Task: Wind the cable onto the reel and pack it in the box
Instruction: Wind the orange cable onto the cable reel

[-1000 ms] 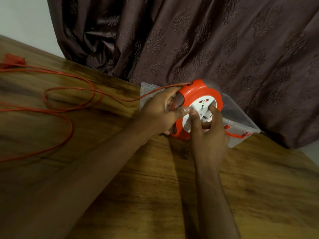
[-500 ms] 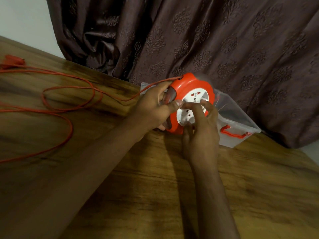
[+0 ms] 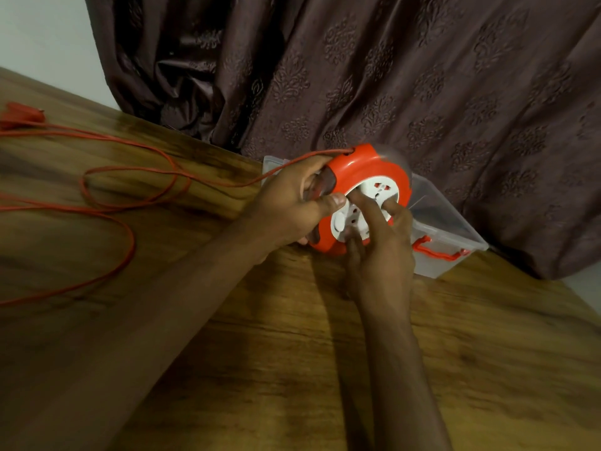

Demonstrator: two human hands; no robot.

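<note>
An orange cable reel (image 3: 367, 167) with a white socket face (image 3: 374, 196) is held upright above the wooden table (image 3: 292, 353). My left hand (image 3: 286, 206) grips the reel's left rim, thumb on the white face. My right hand (image 3: 380, 252) has its fingers pressed on the white socket disc from below. The orange cable (image 3: 130, 170) leaves the top of the reel and lies in loose loops across the table to the left, ending at an orange plug (image 3: 22, 115). The clear plastic box (image 3: 448, 232) with an orange handle sits right behind the reel.
A dark patterned curtain (image 3: 390, 76) hangs along the table's far edge behind the box. A pale wall shows at the top left. The table's bare wood stretches in front of my arms.
Both hands and the reel have shifted slightly left and up. My right hand's fingers have turned on the white disc, and the cable loops on the table lie slightly differently.
</note>
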